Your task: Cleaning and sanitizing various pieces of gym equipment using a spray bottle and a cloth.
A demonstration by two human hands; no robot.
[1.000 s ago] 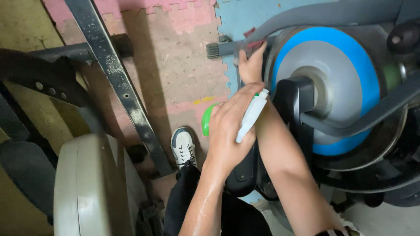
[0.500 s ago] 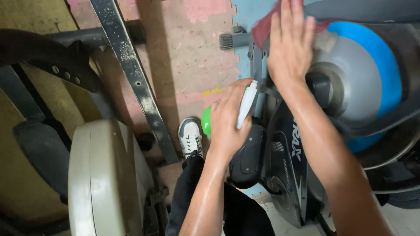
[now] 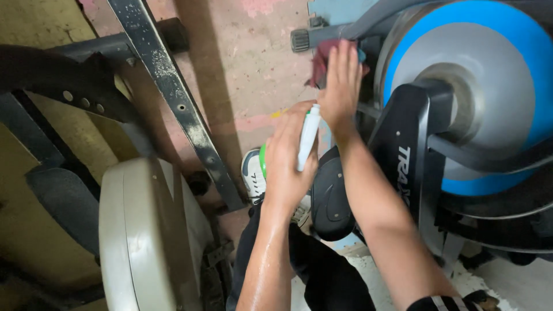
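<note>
Dim, warm indoor light, soft overall.

Brightest on the blue and grey flywheel cover [image 3: 478, 75] at upper right, with mild sheen on the wet left forearm [image 3: 268, 259]. Deep shadow across the dark frame [image 3: 63, 86] at left and beneath the machine. Slightly blurred at the right hand [image 3: 340, 92]; stretched and bent toward the edges.

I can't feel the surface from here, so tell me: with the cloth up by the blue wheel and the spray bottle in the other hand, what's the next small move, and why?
Probably a short wipe downward along the wheel housing's edge. The right hand presses the reddish cloth flat near the top of the blue flywheel, while the left hand holds the spray bottle close by, its nozzle near the cloth.
</note>
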